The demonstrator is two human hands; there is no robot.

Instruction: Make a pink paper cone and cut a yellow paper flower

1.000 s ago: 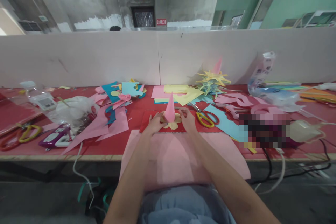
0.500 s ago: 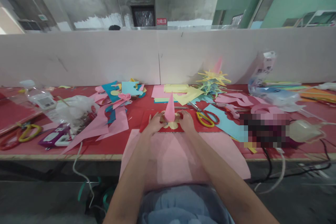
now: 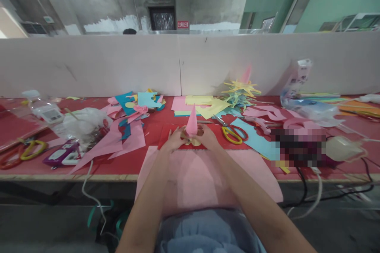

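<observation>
A pink paper cone (image 3: 192, 123) stands upright in the middle of a pale yellow paper flower (image 3: 195, 142) on a dark red sheet (image 3: 231, 141). My left hand (image 3: 174, 140) curls round the left petals with its fingers closed on the flower. On the other side my right hand (image 3: 209, 137) grips the right petals, thumb toward me. The fingertips of both hands are partly hidden behind the petals. A large pink paper sheet (image 3: 196, 178) lies beneath my forearms and hangs over the table's front edge.
Scissors (image 3: 233, 132) with red and yellow handles lie right of my hands, by a light blue paper (image 3: 257, 138). Pink offcuts (image 3: 130, 140) and a purple device (image 3: 63, 154) lie left. A finished-looking paper tower (image 3: 242, 91) stands behind, against the white partition (image 3: 118, 63).
My right hand has shifted slightly left, closer to the cone, and the petals on that side are bent up more. My left hand has barely moved.
</observation>
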